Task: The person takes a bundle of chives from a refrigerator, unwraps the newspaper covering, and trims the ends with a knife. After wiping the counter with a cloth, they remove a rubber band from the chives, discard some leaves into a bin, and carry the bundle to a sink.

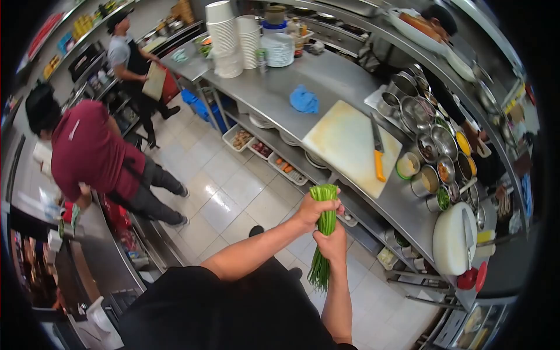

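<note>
Both hands hold one bunch of long green stalks (328, 220) upright in front of my body, with its cut ends at the top and thin leafy tips hanging below. My left hand (314, 211) wraps round the bunch near the top. Just under it, my right hand (333, 242) grips the middle of the stalks. Beyond the hands, a white cutting board (344, 137) lies on the steel counter (251, 90). A knife (377, 149) with an orange handle rests on the board's right part. A crumpled blue cloth (304, 100) lies behind the board.
Metal containers (429, 179) of food crowd the counter's right side, near a round white block (454, 239). Stacked white tubs (224, 41) and plates (277, 50) stand at its far end. A person in maroon (93, 146) is at left, another (131, 64) behind, another (396, 49) across the counter.
</note>
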The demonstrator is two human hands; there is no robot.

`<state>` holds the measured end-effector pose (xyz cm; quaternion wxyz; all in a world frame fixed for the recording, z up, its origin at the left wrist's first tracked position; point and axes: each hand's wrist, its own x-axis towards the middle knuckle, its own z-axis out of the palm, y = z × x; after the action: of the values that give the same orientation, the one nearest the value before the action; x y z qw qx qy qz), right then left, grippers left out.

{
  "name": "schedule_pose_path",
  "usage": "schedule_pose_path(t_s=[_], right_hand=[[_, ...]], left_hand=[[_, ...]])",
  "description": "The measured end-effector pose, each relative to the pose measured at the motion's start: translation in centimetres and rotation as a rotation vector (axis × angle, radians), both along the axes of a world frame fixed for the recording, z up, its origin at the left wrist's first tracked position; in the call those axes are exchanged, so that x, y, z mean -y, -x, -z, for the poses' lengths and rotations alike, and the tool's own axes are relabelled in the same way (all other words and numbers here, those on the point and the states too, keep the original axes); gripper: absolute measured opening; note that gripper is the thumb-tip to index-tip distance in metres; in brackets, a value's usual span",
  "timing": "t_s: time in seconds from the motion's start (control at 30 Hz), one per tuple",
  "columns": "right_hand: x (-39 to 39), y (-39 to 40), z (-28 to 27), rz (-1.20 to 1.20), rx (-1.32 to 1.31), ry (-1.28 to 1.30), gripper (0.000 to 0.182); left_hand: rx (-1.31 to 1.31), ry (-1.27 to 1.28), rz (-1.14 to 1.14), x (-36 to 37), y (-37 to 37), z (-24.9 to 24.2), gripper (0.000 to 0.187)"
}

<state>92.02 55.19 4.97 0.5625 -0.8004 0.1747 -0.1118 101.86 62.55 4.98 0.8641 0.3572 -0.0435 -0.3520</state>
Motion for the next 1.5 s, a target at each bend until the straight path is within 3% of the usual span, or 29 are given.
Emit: schedule_pose_path(t_s=[0.2,0.5,0.63,0.73,0.83,0.87,1.03,1.1,1.37,1.4,1.5], right_hand=[[-8.4,-7.5,-1.3,-0.25,-0.115,0.177,0.028],[-27.8,-22.7,-1.5,-0.712,-0.244,0.377,0.04],[-31.7,-26.5,-2.9,-0.768,-0.224,0.342,0.05],[-32.2,-28.8,-2.6,-0.869,-0.209,0.316,0.075],[-32.1,-30.7,-2.8,-0.936,-0.15,0.222,0.083],[-32.1,-31.5,-3.7,-0.976,-0.239,0.174,0.091],[-31.1,-36.4,-3.1,-1.09,-0.301,-0.097,0.087],[-30.7,-39.5,-1.3,-1.157,-0.402,-0.372,0.082],[-30.0,-52.4,-0.4,-1.192,-0.39,-0.613,0.06],[-30.0,-53.6,-0.8,-1.166,-0.397,-0.568,0.052],[-29.9,-57.0,-1.3,-1.149,-0.386,-0.512,0.054]], left_hand=[[-0.059,0.231,-0.177,-10.9,-5.4,1.3,0.044],[-0.072,0.208,-0.628,-32.8,-15.7,3.0,0.051],[-0.029,0.201,-0.739,-36.9,-18.7,1.4,0.052],[-0.025,0.205,-0.755,-37.9,-20.4,1.3,0.052],[-0.052,0.238,-0.772,-38.4,-22.2,1.9,0.052],[-0.074,0.269,-0.778,-38.6,-22.8,2.2,0.053],[-0.111,0.27,-0.824,-40.5,-27.3,3.6,0.053],[-0.124,0.271,-0.84,-41.1,-29.9,4.0,0.053],[-0.066,0.474,-0.77,-42.7,-42.1,4.4,0.044],[-0.034,0.522,-0.724,-42.6,-43.6,4.1,0.044],[0.023,0.547,-0.665,-42.6,-47.4,2.9,0.044]])
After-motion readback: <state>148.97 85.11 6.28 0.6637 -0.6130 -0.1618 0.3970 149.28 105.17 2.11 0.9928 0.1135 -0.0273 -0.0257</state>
